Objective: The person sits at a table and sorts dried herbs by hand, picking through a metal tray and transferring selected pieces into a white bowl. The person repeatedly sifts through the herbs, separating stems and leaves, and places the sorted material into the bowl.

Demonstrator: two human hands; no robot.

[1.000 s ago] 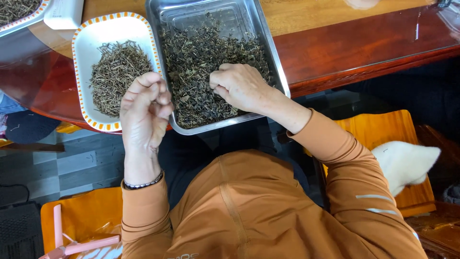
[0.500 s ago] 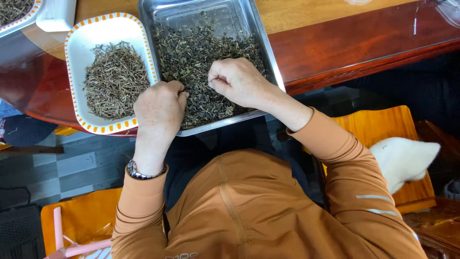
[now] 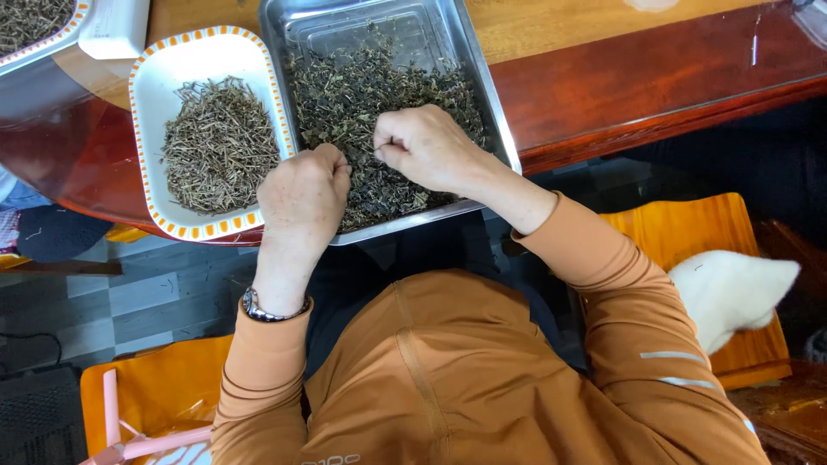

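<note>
Dried tea leaves (image 3: pixel 379 95) fill the steel tray (image 3: pixel 495 129) before me, both hands sorting.
My left hand (image 3: pixel 301 202) is curled shut over the leaves; my right hand (image 3: pixel 426 146) pinches a stem. Sorting looks midway; next, that stem likely needs carrying left to the white orange-rimmed dish (image 3: pixel 198 65).

Orange long sleeves (image 3: pixel 603 258); silver wristwatch (image 3: pixel 271 310).

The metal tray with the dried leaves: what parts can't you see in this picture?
Head view:
- Metal tray: top end cut off by the picture edge.
- Its near rim: partly covered by the left hand.
- Leaves under the right hand: hidden by it.
- What its fingertips pinch: too small to tell.
</note>
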